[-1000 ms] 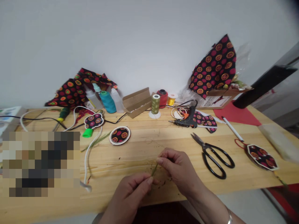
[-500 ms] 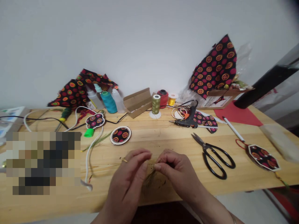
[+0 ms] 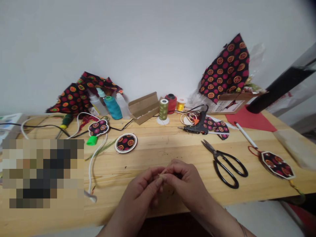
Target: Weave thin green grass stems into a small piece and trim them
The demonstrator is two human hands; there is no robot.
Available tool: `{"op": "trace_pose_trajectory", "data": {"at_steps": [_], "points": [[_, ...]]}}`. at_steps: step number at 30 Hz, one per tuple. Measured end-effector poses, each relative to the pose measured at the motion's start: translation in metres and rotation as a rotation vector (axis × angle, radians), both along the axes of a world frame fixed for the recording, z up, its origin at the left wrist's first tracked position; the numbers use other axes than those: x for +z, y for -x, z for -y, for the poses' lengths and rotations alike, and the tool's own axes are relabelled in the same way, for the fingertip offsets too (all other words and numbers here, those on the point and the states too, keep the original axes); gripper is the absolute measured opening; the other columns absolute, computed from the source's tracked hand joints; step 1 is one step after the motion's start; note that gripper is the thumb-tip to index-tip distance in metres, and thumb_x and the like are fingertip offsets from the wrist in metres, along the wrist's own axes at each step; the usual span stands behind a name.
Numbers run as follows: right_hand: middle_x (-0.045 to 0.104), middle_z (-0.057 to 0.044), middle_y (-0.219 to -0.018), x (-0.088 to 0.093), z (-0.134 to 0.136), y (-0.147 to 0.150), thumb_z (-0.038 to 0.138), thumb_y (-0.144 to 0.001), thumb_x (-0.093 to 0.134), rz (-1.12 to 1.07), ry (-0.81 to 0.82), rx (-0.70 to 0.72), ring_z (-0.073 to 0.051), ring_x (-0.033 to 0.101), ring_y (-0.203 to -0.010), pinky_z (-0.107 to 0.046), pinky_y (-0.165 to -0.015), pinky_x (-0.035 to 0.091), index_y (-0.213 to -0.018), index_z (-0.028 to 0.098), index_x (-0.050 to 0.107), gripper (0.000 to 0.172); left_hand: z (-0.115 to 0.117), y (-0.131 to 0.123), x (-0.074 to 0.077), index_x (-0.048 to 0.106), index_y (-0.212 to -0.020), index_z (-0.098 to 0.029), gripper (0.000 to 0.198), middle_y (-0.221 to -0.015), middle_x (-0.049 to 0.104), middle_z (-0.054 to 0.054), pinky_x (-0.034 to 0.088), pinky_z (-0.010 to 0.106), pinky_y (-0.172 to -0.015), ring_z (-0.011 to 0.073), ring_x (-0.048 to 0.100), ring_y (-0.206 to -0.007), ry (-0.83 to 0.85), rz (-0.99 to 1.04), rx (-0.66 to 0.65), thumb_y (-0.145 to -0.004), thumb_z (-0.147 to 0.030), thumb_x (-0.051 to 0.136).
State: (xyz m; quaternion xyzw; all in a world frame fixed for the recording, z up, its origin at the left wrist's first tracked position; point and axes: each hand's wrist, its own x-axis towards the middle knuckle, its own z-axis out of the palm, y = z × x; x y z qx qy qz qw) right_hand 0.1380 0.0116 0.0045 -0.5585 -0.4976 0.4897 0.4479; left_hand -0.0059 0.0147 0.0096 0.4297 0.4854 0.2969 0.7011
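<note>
My left hand point(image 3: 145, 187) and my right hand point(image 3: 181, 179) meet low over the table's front part, fingertips touching. Both are closed in a pinch on fine olive-yellow thread point(image 3: 161, 175); only a tiny bit of it shows between the fingertips, the rest hidden by my fingers. To the right of my hands lie black-handled scissors point(image 3: 222, 164), blades slightly apart and pointing away from me. Beyond my left hand lies a round fabric-covered piece point(image 3: 126, 143) with a pale rim.
Along the wall stand an olive thread spool point(image 3: 163, 110), a teal thread cone point(image 3: 113, 108) and an open cardboard box point(image 3: 144, 107). A black glue gun point(image 3: 202, 123) lies at the back. An octagonal fabric piece point(image 3: 277, 164) is far right; a white cable point(image 3: 90, 177) runs at left.
My left hand has moved right and its fingertips have closed against my right hand's. The loose olive strands seen hanging between the hands are now mostly hidden. The view shifts slightly.
</note>
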Motion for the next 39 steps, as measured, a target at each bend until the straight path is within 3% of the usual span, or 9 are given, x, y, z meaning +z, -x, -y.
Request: {"op": "trace_pose_trajectory", "data": {"at_steps": [9, 17, 20, 24, 28, 33, 39], "points": [[0.056, 0.002, -0.059, -0.005, -0.001, -0.001, 0.017, -0.070, 0.065, 0.032, 0.004, -0.025, -0.012, 0.051, -0.061, -0.024, -0.059, 0.038, -0.059, 0.018, 0.067, 0.012, -0.001, -0.002, 0.000, 0.064, -0.103, -0.017, 0.027, -0.059, 0.047, -0.006, 0.025, 0.019, -0.044, 0.0058, 0.035, -0.047, 0.003, -0.053, -0.022, -0.081, -0.031, 0.057], [0.059, 0.001, -0.062, -0.002, -0.006, -0.005, 0.016, -0.073, 0.063, 0.177, -0.064, -0.004, -0.012, 0.054, -0.062, -0.023, -0.059, 0.041, -0.063, 0.018, 0.066, 0.010, 0.001, -0.001, -0.008, 0.060, -0.066, -0.015, 0.025, -0.051, 0.040, -0.007, 0.018, 0.021, -0.041, 0.0056, 0.029, -0.042, 0.013, -0.065, -0.022, -0.080, -0.036, 0.057], [0.063, -0.002, -0.075, -0.001, -0.003, -0.024, 0.021, -0.080, 0.057, 0.464, -0.184, 0.011, -0.014, 0.058, -0.069, -0.025, -0.063, 0.044, -0.079, 0.019, 0.068, 0.012, 0.001, -0.001, -0.010, 0.057, -0.061, -0.015, 0.028, -0.049, 0.038, -0.007, 0.015, 0.021, -0.040, 0.0051, 0.026, -0.041, 0.073, -0.052, 0.027, -0.078, -0.037, 0.059], [0.065, -0.011, -0.094, 0.002, 0.012, -0.075, 0.025, -0.084, 0.048, 1.138, -0.231, -0.190, -0.025, 0.060, -0.085, -0.036, -0.076, 0.046, -0.088, 0.017, 0.067, 0.021, 0.001, 0.000, -0.009, 0.063, -0.068, -0.013, 0.025, -0.048, 0.035, -0.008, 0.013, 0.020, -0.040, 0.0044, 0.024, -0.042, 0.103, -0.008, 0.079, -0.076, -0.037, 0.063], [0.064, -0.017, -0.095, -0.010, 0.029, -0.127, 0.027, -0.081, 0.049, 1.484, -0.045, -0.207, -0.032, 0.059, -0.089, -0.042, -0.078, 0.048, -0.100, 0.009, 0.064, 0.030, 0.000, 0.000, -0.010, 0.067, -0.076, -0.012, 0.025, -0.046, 0.035, -0.008, 0.013, 0.019, -0.040, 0.0040, 0.023, -0.041, 0.086, 0.027, 0.107, -0.077, -0.036, 0.062], [0.065, -0.017, -0.092, -0.027, 0.034, -0.149, 0.023, -0.078, 0.047, 1.513, 0.036, -0.143, -0.029, 0.062, -0.085, -0.040, -0.075, 0.050, -0.104, 0.008, 0.061, 0.033, 0.000, -0.001, -0.014, 0.068, -0.080, -0.011, 0.024, -0.048, 0.035, -0.008, 0.013, 0.019, -0.039, 0.0039, 0.023, -0.042, 0.123, 0.063, 0.128, -0.076, -0.035, 0.063], [0.060, -0.018, -0.094, -0.019, 0.033, -0.148, 0.025, -0.073, 0.048, 1.404, 0.065, -0.148, -0.029, 0.062, -0.077, -0.041, -0.070, 0.050, -0.107, 0.008, 0.059, 0.039, 0.000, -0.001, -0.012, 0.070, -0.081, -0.012, 0.023, -0.044, 0.034, -0.009, 0.013, 0.020, -0.040, 0.0034, 0.022, -0.040, 0.106, 0.072, 0.159, -0.076, -0.033, 0.063]]}}
